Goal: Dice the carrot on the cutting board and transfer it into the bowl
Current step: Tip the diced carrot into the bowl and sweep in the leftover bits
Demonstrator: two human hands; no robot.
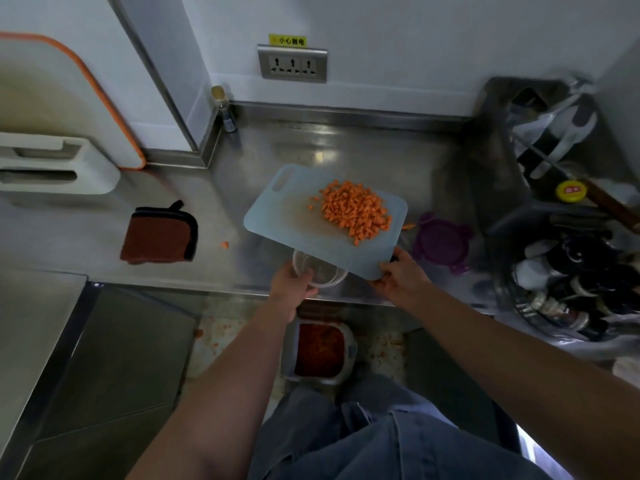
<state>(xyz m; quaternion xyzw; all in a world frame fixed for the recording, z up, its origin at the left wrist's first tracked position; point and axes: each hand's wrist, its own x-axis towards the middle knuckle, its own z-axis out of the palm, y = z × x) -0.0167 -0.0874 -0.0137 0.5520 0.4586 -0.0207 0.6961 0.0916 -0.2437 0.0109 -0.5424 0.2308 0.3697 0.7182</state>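
fingers pinch board, left hand holds bowl

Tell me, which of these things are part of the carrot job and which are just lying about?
In use: cutting board, diced carrot, bowl held by the left hand; right hand grips the board.
Lying about: purple lid, red cloth, small bottle, wall socket.
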